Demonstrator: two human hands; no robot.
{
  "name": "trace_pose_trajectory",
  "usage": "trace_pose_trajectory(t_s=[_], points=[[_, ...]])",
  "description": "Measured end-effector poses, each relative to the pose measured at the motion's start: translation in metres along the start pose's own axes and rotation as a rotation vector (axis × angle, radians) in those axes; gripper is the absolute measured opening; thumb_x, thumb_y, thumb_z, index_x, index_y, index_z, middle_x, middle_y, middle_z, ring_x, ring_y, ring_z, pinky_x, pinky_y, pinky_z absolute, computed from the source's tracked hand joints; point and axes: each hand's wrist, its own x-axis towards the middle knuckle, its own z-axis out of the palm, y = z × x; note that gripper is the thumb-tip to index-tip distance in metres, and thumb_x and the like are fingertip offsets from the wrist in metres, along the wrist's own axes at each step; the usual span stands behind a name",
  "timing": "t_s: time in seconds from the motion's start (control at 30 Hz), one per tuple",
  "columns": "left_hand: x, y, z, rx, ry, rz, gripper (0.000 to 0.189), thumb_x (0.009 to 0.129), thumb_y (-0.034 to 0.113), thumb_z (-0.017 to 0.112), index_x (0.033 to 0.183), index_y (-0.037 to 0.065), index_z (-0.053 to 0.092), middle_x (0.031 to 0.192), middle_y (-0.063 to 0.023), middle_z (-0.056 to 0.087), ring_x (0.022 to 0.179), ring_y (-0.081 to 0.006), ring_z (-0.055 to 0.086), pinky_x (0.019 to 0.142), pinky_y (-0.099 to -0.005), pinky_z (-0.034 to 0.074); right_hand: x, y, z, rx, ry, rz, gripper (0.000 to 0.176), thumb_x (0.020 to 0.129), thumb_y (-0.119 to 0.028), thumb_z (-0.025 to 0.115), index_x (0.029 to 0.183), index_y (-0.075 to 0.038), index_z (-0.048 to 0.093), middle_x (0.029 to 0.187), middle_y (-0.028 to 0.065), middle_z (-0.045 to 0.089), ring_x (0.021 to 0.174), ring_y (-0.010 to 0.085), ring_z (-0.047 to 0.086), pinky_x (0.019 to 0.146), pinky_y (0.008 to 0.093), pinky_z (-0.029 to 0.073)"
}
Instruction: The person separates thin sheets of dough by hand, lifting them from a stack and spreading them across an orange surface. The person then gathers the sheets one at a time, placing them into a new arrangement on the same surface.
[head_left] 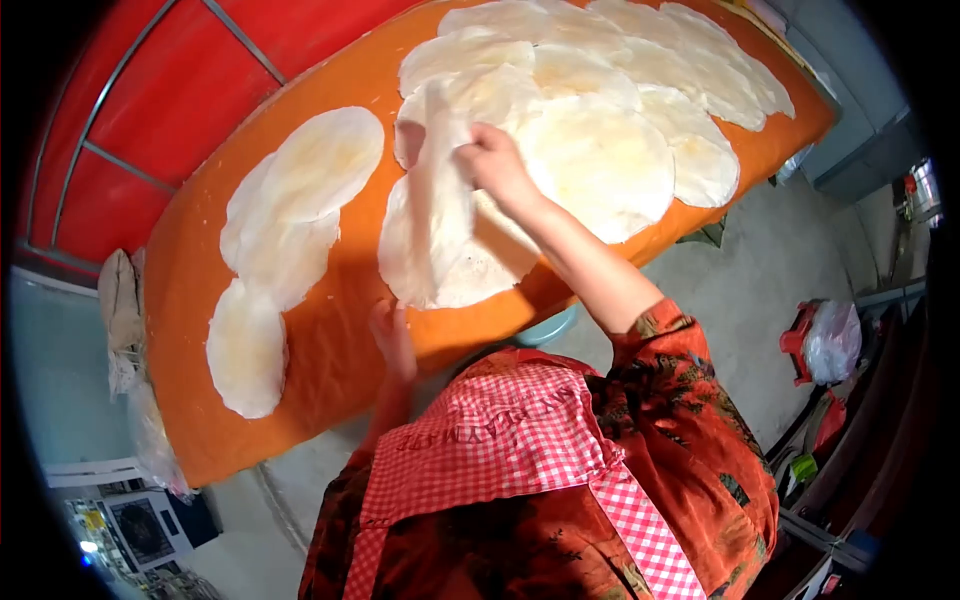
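Thin, round, pale flatbreads (pixel 600 165) overlap across the right part of a long table with an orange cloth (pixel 350 270). My right hand (pixel 492 165) is closed on the edge of one raised flatbread (pixel 440 205), which hangs blurred and nearly upright over others at the middle. My left hand (pixel 393 335) is at the table's near edge, just below the lowest flatbread of that group; its fingers are partly spread and hold nothing visible. Several more flatbreads (pixel 325 165) lie overlapping in a column on the left part of the cloth.
Red panels with metal bars (pixel 105 90) stand behind the table at the upper left. A red stool with a plastic bag (pixel 832 340) is on the grey floor at the right. The rim of a blue-green basin (pixel 548 328) shows under the table's near edge.
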Motion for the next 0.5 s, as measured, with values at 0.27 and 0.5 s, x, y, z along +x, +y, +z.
trace_pose_trajectory(t_s=[0.27, 0.5], points=[[0.024, -0.009, 0.003, 0.226, 0.058, 0.228, 0.041, 0.089, 0.014, 0.065, 0.124, 0.002, 0.046, 0.115, -0.0102, 0.046, 0.092, -0.0179, 0.050, 0.083, -0.0304, 0.045, -0.023, 0.062, -0.057, 0.025, 0.266, 0.469, 0.004, 0.085, -0.011, 0.054, 0.083, -0.007, 0.053, 0.068, 0.0008, 0.053, 0.054, 0.0111, 0.049, 0.042, 0.0290, 0.037], [0.058, -0.027, 0.002, 0.242, 0.146, 0.171, 0.041, 0.086, 0.011, 0.068, 0.120, 0.000, 0.047, 0.111, -0.0137, 0.048, 0.094, -0.0228, 0.051, 0.085, -0.0340, 0.045, 0.062, -0.007, -0.008, -0.289, 0.037, 0.159, 0.016, 0.084, -0.014, 0.058, 0.091, -0.001, 0.062, 0.072, 0.0030, 0.059, 0.063, 0.0144, 0.054, 0.056, 0.0314, 0.045]])
